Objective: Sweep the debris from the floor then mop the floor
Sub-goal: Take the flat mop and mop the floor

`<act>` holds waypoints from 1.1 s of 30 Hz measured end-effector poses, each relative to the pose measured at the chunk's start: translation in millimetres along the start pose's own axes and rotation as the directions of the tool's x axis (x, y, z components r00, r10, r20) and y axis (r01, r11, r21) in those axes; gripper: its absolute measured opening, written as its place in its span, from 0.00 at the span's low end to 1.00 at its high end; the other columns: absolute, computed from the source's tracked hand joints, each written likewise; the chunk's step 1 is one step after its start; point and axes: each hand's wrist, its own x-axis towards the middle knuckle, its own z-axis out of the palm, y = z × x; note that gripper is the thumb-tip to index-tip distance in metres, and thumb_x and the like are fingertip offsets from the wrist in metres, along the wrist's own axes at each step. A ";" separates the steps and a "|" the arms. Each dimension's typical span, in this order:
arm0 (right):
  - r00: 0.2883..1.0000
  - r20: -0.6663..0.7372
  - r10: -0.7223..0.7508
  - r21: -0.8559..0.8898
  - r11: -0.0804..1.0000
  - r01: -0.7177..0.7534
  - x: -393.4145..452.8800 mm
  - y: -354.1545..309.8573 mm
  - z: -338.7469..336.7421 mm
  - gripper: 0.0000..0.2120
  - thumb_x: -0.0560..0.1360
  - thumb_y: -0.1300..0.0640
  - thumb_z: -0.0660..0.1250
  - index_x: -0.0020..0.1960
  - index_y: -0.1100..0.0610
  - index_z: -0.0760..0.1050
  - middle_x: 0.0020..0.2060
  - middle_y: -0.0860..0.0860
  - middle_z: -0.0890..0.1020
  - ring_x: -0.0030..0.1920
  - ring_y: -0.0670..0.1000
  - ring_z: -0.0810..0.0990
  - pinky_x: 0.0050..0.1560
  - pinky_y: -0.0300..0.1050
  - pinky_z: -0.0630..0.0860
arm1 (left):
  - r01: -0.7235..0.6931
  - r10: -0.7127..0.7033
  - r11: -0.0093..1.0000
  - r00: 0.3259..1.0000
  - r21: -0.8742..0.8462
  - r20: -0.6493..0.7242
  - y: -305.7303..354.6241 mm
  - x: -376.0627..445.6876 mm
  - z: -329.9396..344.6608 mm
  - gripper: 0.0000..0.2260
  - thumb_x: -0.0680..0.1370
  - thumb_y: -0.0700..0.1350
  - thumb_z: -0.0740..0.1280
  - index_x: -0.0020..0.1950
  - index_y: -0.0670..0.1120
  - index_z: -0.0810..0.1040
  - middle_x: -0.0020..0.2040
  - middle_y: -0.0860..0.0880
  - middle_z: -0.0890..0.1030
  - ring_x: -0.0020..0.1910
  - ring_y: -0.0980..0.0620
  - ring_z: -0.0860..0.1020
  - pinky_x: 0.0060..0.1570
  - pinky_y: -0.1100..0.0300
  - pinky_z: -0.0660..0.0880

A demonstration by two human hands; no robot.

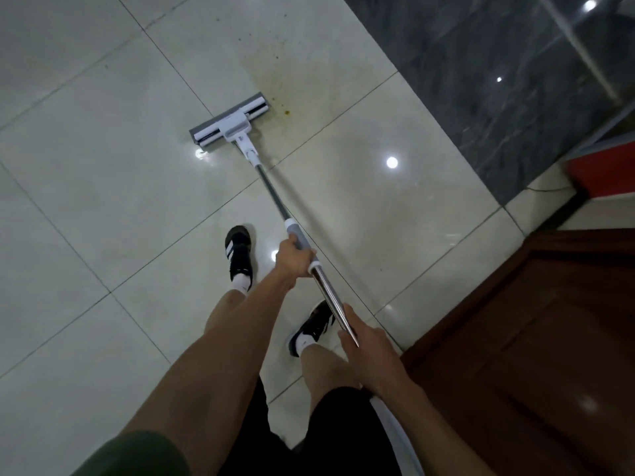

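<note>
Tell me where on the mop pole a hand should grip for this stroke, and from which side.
Best on the grey sleeve midway along the mop pole, wrapped from above, as the left hand does. The pole slants down and away towards the stain, so an overhand grip there presses the head flat. The right hand holds the bare metal upper pole, steering from behind.

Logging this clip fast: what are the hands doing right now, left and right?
Left hand: closed, gripping the grey grip of the mop handle.
Right hand: closed, holding the shiny upper part of the mop handle.
</note>
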 end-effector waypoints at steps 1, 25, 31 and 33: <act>1.000 0.002 0.009 0.031 0.999 -0.009 -2.2 2.5 -1.4 0.22 0.83 0.49 0.59 0.76 0.40 0.63 0.40 0.52 0.79 0.37 0.47 0.77 0.42 0.42 0.72 | 0.006 -0.007 0.999 1.000 -0.038 -0.007 -0.5 -3.7 3.1 0.17 0.76 0.33 0.70 0.62 0.45 0.72 0.48 0.45 0.79 0.43 0.46 0.82 0.29 0.54 0.81; 0.978 -0.089 -0.188 -0.193 0.967 0.168 24.9 -92.8 -1.6 0.27 0.82 0.50 0.59 0.79 0.45 0.57 0.36 0.52 0.75 0.39 0.53 0.77 0.42 0.50 0.78 | -0.107 0.111 0.993 0.990 0.047 -0.084 77.4 4.8 -78.4 0.16 0.75 0.34 0.71 0.57 0.46 0.69 0.52 0.39 0.77 0.43 0.40 0.82 0.39 0.45 0.83; 0.967 -0.096 -0.235 -0.235 0.950 0.207 57.2 -189.8 7.4 0.26 0.82 0.49 0.59 0.78 0.44 0.57 0.35 0.51 0.75 0.36 0.50 0.75 0.40 0.50 0.79 | -0.096 0.097 0.995 0.991 0.011 -0.098 138.3 26.4 -159.0 0.26 0.75 0.35 0.71 0.70 0.45 0.67 0.55 0.39 0.77 0.46 0.39 0.82 0.43 0.42 0.82; 0.964 -0.091 -0.248 -0.245 0.944 0.220 66.4 -227.3 12.2 0.26 0.82 0.49 0.59 0.78 0.43 0.57 0.35 0.51 0.75 0.35 0.51 0.75 0.39 0.50 0.78 | -0.090 0.088 0.996 0.991 -0.013 -0.097 160.3 34.1 -190.9 0.26 0.75 0.35 0.71 0.71 0.44 0.67 0.56 0.39 0.76 0.46 0.39 0.82 0.43 0.41 0.82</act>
